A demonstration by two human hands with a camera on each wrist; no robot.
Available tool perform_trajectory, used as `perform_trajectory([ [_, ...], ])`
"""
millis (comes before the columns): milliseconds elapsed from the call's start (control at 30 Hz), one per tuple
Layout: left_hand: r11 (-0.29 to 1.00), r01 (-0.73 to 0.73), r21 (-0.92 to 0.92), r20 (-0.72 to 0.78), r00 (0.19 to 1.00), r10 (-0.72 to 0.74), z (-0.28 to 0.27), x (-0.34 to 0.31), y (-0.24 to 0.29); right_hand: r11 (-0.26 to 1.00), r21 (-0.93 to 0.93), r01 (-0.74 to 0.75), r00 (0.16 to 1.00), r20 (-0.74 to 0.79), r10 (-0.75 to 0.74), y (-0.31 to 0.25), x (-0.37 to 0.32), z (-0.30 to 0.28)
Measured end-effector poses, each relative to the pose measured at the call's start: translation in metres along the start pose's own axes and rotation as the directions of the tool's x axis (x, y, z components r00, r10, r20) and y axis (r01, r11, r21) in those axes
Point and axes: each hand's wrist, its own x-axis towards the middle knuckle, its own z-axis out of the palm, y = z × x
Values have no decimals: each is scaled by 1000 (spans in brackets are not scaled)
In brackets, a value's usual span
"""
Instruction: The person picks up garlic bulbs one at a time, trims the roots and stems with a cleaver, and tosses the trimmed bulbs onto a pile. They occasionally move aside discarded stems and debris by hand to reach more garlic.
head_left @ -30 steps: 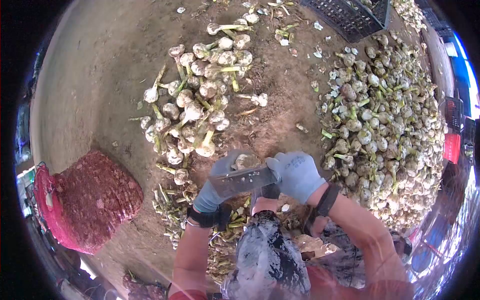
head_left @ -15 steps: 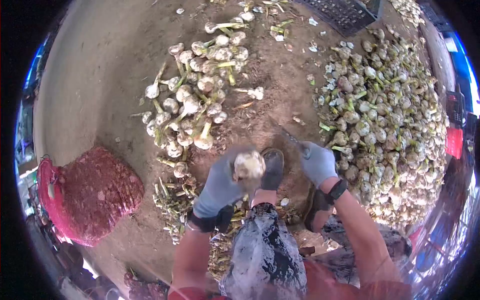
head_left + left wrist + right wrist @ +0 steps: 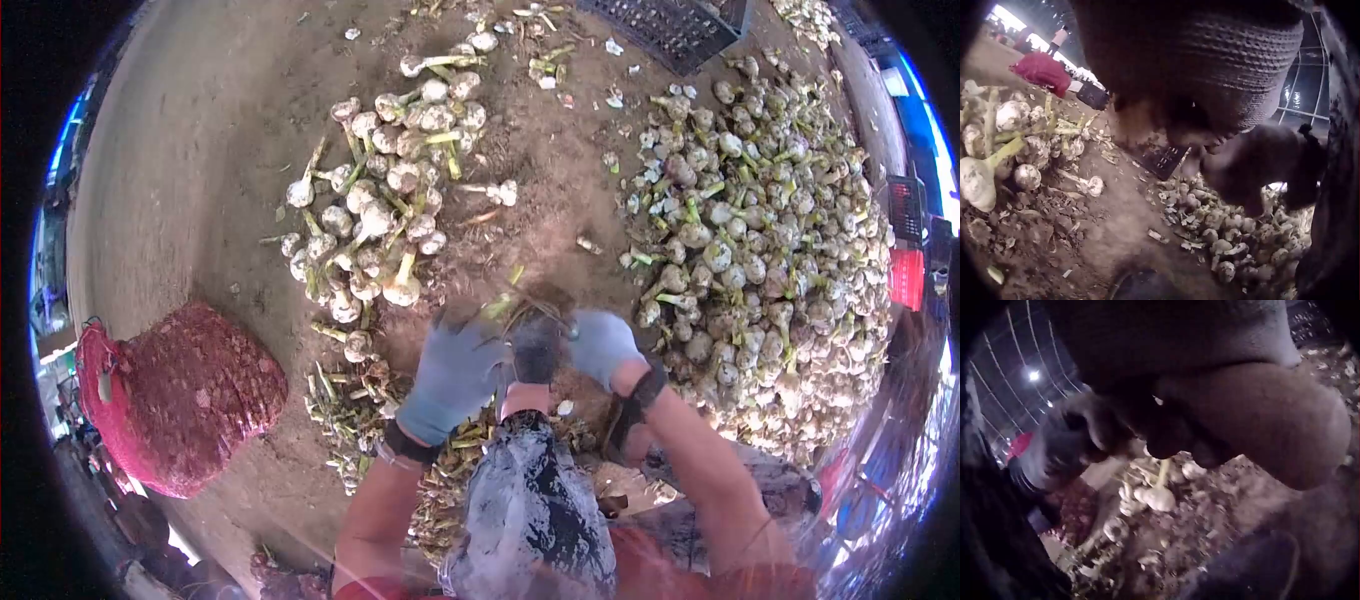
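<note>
My gloved left hand (image 3: pixel 452 368) is blurred, with its fingers curled round a garlic bulb that is mostly hidden; a green garlic stem (image 3: pixel 500 304) shows past the fingertips. Close on its right, my gloved right hand (image 3: pixel 602 346) grips a knife, whose dark blurred blade (image 3: pixel 543 304) reaches toward the stem. In the left wrist view the curled left glove (image 3: pixel 1235 69) fills the top. The right glove (image 3: pixel 1166 350) covers most of the upper right wrist view, hiding the knife there. Both hands are above a shoe (image 3: pixel 535 355).
Ahead on the left lies a loose group of stemmed garlic (image 3: pixel 375 215). A large garlic heap (image 3: pixel 770 270) spreads on the right. Cut stems (image 3: pixel 350 400) lie by the left forearm. A red mesh sack (image 3: pixel 190 400) stands far left, and a black crate (image 3: pixel 665 35) at the back.
The knife swung away to the right, then came back to the left hand. The left hand has turned, so the bulb that faced up is now mostly hidden.
</note>
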Motion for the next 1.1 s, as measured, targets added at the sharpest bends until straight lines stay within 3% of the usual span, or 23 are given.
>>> perform_trajectory([
  [33, 999, 7, -51, -62, 998, -10, -1, 0, -1, 991, -80, -106, 994, 0, 106, 21, -3, 12],
  [100, 981, 98, -169, 32, 995, -94, 16, 4, -3, 889, 335, -312, 947, 184, 262, 33, -17, 22],
  [133, 839, 125, -530, 28, 991, -130, 17, 29, 26, 877, 333, -347, 937, 164, 309, 32, -18, 30],
  [167, 571, 119, -812, 28, 986, -166, 15, 59, 62, 883, 329, -335, 941, 169, 294, 29, -18, 34],
  [233, 631, -131, -764, -110, 991, 72, 11, 82, 91, 794, 530, -297, 952, 102, 288, 18, -26, 34],
  [267, 635, -137, -761, -120, 990, 70, 9, 82, 80, 736, 622, -267, 953, 59, 296, 14, -31, 28],
  [333, 878, -24, -479, -80, 997, -16, 4, 71, 36, 588, 790, -174, 944, -35, 327, 12, -36, 18],
  [367, 942, 261, -212, 123, 963, -240, -4, 61, 17, 588, 792, -163, 945, -46, 324, 32, -31, 24],
  [400, 871, 479, 114, 249, 835, -491, -11, 48, -2, 808, 588, 34, 962, -237, 132, 67, -23, 38],
  [433, 760, 525, 383, 310, 702, -641, -13, 39, -18, 926, 309, 219, 930, -353, -102, 87, -21, 50],
  [467, 597, 501, 627, 313, 540, -781, -11, 25, -37, 423, 905, -44, 926, -122, 357, 50, -23, 32],
  [500, 501, 359, 788, 85, 742, -665, 22, -19, -82, 423, 904, -52, 927, -115, 358, 61, -16, 41],
  [567, 522, 355, 776, -4, 830, -558, 33, -39, -113, 729, 674, 119, 948, -295, 118, 88, -2, 68],
  [600, 522, 358, 774, -1, 825, -565, 35, -40, -123, 499, 855, -142, 924, -66, 377, 41, -6, 40],
  [633, 535, 412, 737, 4, 789, -614, 36, -36, -132, 504, 852, -142, 925, -66, 374, 27, -5, 39],
  [700, 554, 464, 691, 10, 761, -649, 35, -22, -131, 387, 916, -103, 956, -16, 294, 14, -4, 33],
  [767, 706, 678, 207, 31, 717, -697, 23, -16, -110, 376, 922, -94, 958, -20, 287, -1, -3, 26],
  [800, 804, 593, -34, -67, 802, -594, 29, -23, -101, 340, 936, -89, 965, -3, 262, -9, -2, 20],
  [833, 806, 590, -35, -57, 804, -591, 27, -20, -84, 304, 948, -93, 971, 18, 240, -15, -2, 16],
  [900, 533, 630, -566, 181, 725, -664, 24, -13, -48, 258, 960, -111, 970, 48, 239, -28, 1, 10],
  [933, 527, 630, -571, 190, 725, -661, 26, -13, -32, 189, 979, -78, 981, 42, 190, -33, 3, 9],
  [1000, 842, 517, -153, 96, 856, -508, 30, -14, -11, 130, 991, -31, 982, 6, 189, -41, 8, 11],
  [1100, 832, 460, -311, -1, 875, -484, 38, -14, -11, 78, 997, 16, 990, -26, 137, -47, 9, 9],
])
